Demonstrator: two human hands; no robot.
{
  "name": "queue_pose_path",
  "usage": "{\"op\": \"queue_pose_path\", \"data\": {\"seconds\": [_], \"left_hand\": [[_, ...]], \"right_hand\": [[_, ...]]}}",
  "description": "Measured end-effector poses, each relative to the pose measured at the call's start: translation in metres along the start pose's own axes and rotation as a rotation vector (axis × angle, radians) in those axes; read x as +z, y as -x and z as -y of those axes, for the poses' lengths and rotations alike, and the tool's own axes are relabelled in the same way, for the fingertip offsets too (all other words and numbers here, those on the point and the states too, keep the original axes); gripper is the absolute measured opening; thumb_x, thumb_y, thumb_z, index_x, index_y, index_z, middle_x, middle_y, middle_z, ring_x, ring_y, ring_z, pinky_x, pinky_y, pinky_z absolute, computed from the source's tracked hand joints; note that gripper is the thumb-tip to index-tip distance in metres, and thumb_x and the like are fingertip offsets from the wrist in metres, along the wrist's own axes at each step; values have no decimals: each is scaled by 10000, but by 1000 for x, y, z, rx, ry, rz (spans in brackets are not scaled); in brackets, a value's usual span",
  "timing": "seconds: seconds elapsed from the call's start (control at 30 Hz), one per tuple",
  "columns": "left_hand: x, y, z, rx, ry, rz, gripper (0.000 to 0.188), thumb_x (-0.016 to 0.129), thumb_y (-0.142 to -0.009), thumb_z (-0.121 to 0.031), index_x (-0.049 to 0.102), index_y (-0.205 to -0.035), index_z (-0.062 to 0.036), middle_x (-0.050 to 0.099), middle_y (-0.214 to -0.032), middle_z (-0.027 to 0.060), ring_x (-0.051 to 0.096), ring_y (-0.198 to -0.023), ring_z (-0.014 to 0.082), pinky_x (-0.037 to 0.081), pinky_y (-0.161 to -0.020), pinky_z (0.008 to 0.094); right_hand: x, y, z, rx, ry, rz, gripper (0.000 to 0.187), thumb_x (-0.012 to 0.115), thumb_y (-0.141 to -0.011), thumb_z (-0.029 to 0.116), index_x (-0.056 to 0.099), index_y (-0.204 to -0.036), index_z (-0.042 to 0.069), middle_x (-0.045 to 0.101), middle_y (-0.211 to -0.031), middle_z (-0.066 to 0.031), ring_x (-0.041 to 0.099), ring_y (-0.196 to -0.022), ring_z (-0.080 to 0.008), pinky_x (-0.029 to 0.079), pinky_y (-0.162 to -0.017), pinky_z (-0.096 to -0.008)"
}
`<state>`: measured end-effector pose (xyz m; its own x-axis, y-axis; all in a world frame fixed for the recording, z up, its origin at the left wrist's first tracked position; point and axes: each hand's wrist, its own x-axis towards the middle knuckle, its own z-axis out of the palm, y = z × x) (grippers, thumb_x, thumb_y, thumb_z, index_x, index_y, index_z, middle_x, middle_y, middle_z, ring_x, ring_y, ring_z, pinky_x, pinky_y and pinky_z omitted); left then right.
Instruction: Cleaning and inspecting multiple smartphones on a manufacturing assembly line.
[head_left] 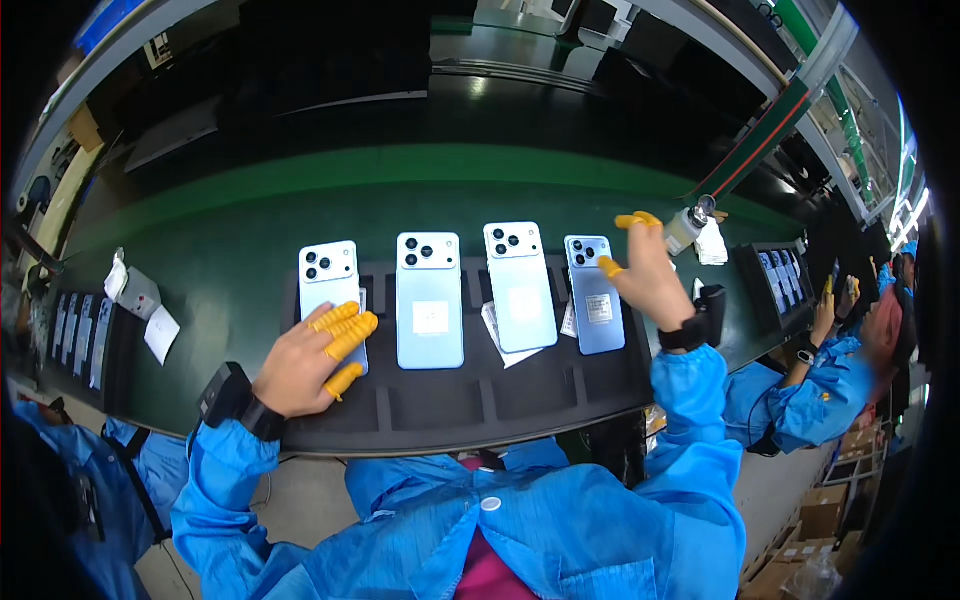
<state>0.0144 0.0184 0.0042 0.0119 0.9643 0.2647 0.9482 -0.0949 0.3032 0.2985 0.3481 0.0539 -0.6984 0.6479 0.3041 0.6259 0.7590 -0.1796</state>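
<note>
Blue smock sleeves (520, 530) were seen nearest the camera, both forearms reaching up onto the dark slotted tray (480, 400) on the green surface (230, 250).

Left hand (310, 360): laid flat, yellow-cotted fingers (345, 330) spread and pressed on the lower half of the first light-blue phone (330, 290). Nothing was clamped; the hand was open on top of it.

Right hand (645, 275): raised at the right edge of the fourth phone (594, 295), thumb and forefinger apart, thumb tip touching or just beside the phone's upper right edge. Contact could not be confirmed.

Four phones were laid backs up in a row, long axes running away from the person, camera ends far. The second phone (430, 300) and third phone (520, 285) sat untouched between the two hands, the third slightly tilted over a paper slip (500, 335).

A small white bottle (685, 230) and a white cloth (712, 245) were placed just beyond the right hand. More phone trays (780, 275) were seen far right, where a co-worker's hand (825, 310) was at work, and far left (80, 335). No obstruction was noted between the hands and the phones.
</note>
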Motion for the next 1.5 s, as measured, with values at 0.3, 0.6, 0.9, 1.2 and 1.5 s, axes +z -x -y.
{"op": "queue_pose_path", "data": {"seconds": [0.3, 0.6, 0.9, 1.2, 1.5], "left_hand": [[-10, -49, -1, -627, -391, -403, 614, 627, -905, -327, 460, -1361, 48, 542, -1284, 266, 504, -1211, 436, 442, -997, 451], [8, -105, -3, -927, -541, -183, 661, 731, -762, -515, 638, -1121, 32, 673, -961, 231, 672, -897, 384, 546, -764, 452], [-16, -23, -96, -182, 291, -471, 995, 887, -600, -71, 376, -1452, -13, 539, -1334, 188, 514, -1276, 301, 375, -1112, 420], [-15, -9, -101, -112, 89, -544, 958, 919, -558, -122, 459, -1393, -25, 522, -1362, 173, 513, -1254, 302, 402, -1068, 405], [-19, 10, -49, -525, 1047, -1093, 590, 664, -920, -259, 395, -1412, -74, 550, -1281, 182, 602, -1141, 316, 518, -977, 418]], "right_hand": [[26, -10, 32, 181, 31, -3, 743, 767, -764, 255, 426, -1355, -39, 452, -1284, -282, 509, -1136, -487, 469, -923, -510], [-32, 79, 36, -166, -433, -408, 910, 856, -648, 22, 368, -1416, 9, 391, -1384, -204, 469, -1253, -361, 429, -1051, -428], [-19, 108, 39, -339, -678, -382, 1088, 912, -566, 48, 309, -1471, 57, 338, -1459, -169, 514, -1244, -321, 430, -1070, -415], [-25, 107, 39, -370, -279, -345, 814, 867, -590, 75, 532, -1330, 134, 352, -1448, -185, 445, -1268, -387, 392, -1066, -464], [-28, 62, -10, 277, -1441, -341, 594, 651, -933, 274, 354, -1401, 59, 450, -1248, -236, 606, -1098, -371, 565, -892, -487]]}}
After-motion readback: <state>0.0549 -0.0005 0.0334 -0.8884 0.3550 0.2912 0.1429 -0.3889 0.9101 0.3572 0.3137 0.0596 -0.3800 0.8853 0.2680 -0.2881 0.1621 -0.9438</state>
